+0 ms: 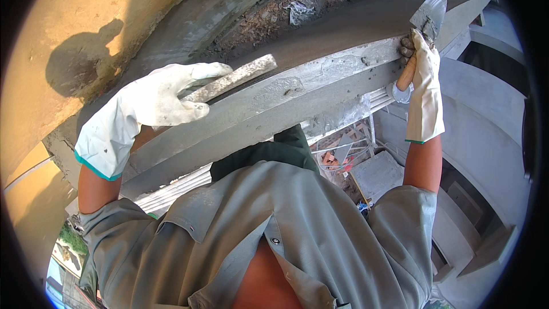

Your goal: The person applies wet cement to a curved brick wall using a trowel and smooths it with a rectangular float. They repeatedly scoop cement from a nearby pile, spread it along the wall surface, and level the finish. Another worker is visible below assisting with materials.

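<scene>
My left hand (163, 94), in a white glove with a green cuff edge, is over the left part of a long concrete ledge (320, 74). It grips a straight, flat-sided bar (243, 74) speckled with mortar, between the thumb and the fingers. Part of the bar is hidden under the palm. At the ledge's right end, my right hand (424, 86), gloved alike, is closed round the wooden handle (407, 73) of a trowel. The trowel's metal blade (433, 10) points up and away, with mortar near its base. Dark, smooth mortar (354, 28) covers the ledge's top.
A yellow wall (63, 0) rises on the left, with a shadow on it. Beyond the ledge lie rubble and crumpled wrappers (300, 12). Far below on my side are broken bricks (337, 154) and a grey board (377, 174). Pale building walls (480, 114) stand to the right.
</scene>
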### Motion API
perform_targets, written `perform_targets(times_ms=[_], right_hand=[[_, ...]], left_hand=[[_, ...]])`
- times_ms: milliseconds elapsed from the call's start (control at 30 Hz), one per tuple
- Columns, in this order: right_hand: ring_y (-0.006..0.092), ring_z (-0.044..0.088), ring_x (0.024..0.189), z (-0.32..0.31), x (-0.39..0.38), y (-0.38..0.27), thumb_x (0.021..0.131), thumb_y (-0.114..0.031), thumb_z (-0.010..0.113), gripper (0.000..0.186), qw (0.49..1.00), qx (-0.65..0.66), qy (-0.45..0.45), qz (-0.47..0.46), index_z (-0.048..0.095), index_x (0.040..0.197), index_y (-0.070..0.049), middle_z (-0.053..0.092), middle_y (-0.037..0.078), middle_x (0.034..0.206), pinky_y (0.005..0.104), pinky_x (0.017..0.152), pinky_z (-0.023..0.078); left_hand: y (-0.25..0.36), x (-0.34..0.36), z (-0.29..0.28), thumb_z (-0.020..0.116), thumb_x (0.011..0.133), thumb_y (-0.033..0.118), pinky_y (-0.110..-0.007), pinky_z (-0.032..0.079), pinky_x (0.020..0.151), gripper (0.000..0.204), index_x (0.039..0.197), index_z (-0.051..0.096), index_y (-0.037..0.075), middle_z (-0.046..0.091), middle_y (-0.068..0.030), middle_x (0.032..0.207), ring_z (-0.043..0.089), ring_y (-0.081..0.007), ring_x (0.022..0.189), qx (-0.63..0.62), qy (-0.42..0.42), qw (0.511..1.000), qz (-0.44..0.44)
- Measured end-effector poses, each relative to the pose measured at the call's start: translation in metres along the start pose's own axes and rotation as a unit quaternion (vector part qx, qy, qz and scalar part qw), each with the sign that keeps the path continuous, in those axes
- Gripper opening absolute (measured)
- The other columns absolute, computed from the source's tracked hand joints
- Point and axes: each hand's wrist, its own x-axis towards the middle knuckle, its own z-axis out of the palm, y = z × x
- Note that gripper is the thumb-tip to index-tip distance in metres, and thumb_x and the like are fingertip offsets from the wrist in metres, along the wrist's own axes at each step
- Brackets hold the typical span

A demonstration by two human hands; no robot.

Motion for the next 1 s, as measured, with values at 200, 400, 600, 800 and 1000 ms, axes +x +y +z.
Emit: perform_targets(times_ms=[200,400,600,800,1000], right_hand=[[0.017,0.068,0.077,-0.004,0.009,0.011,0.099,-0.016,0.067,0.022,0.997,0.064,-0.026,-0.018,0.07,0.114,0.001,0.072,0.007,0.096,0.031,0.069,0.058],[0.0178,0.071,0.085,-0.002,0.012,0.02,0.101,-0.018,0.064,0.029,0.994,0.093,-0.029,-0.051,0.071,0.12,0.002,0.076,0.011,0.103,0.0303,0.071,0.057],[0.0208,0.073,0.078,-0.078,-0.024,0.058,0.099,-0.017,0.067,0.029,0.977,0.205,0.01,-0.059,0.068,0.12,0.002,0.075,0.013,0.102,0.0329,0.065,0.06],[0.0184,0.072,0.07,-0.189,-0.122,0.206,0.098,-0.017,0.07,0.019,0.97,0.153,0.139,0.13,0.062,0.106,-0.002,0.073,0.01,0.087,0.0308,0.062,0.058],[0.0158,0.07,0.066,-0.211,-0.236,0.429,0.1,-0.019,0.068,0.015,0.884,0.15,0.22,0.384,0.057,0.099,-0.009,0.069,0.005,0.082,0.0289,0.055,0.055]], left_hand=[[0.011,-0.075,0.019,0.065,0.092,0.004,-0.034,0.047,0.102,0.051,0.142,0.056,0.0,0.066,-0.015,0.13,0.063,-0.023,0.115,0.14,0.219,0.958,-0.121],[0.054,-0.115,0.056,0.054,0.087,-0.007,-0.026,0.051,0.087,0.05,0.137,0.056,-0.006,0.067,-0.0138,0.119,0.066,-0.0177,0.099,-0.25,0.419,0.869,0.078],[0.106,0.009,0.114,0.062,0.089,-0.004,-0.029,0.054,0.083,0.05,0.138,0.056,-0.004,0.068,-0.0152,0.116,0.068,-0.0192,0.094,-0.176,0.226,0.944,0.162],[0.155,0.176,0.214,0.07,0.09,-0.001,-0.032,0.057,0.08,0.051,0.139,0.056,-0.002,0.068,-0.0167,0.113,0.069,-0.0207,0.089,-0.111,0.007,0.985,0.132],[0.108,0.274,0.285,0.062,0.092,-0.003,-0.029,0.057,0.089,0.048,0.139,0.054,-0.003,0.07,-0.0135,0.11,0.069,-0.0168,0.097,-0.356,-0.141,0.924,-0.02]])
